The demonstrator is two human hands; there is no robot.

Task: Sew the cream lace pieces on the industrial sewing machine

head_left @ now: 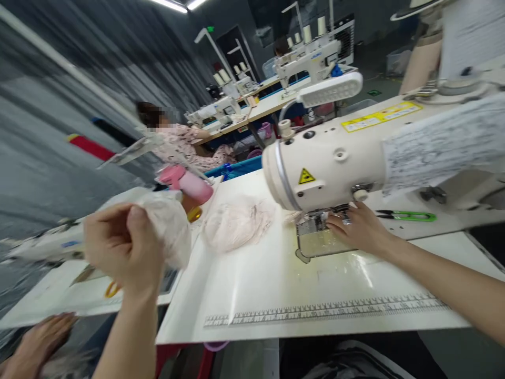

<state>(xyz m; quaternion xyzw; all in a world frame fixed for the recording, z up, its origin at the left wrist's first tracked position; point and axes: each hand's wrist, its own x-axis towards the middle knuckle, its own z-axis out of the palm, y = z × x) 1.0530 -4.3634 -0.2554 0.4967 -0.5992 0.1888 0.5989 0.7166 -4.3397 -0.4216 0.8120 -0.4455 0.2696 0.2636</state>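
Spreading across the middle is a white table (276, 295) with a printed ruler (327, 311) along its near edge, set in a dim workshop with dark curtains (130, 58) on the left and strip lights overhead. One cream sewing machine (335, 158) stands on the table; at least two more machines (311, 58) sit on benches behind, where one other person (177, 139) is seated. The right hand (357, 229) lies flat, fingers loose, on the metal plate (319, 242) under the needle, grasping nothing. The left hand (122, 245) is raised off the table's left edge, clenched on one piece of pale cloth (169, 226). A second heap of pale cloth (236, 223) rests on the table, between the hands. One green snips (410, 215) lies right of the machine head. A pink bottle (189, 184) stands behind the held cloth. Another hand (39, 337) shows at bottom left.
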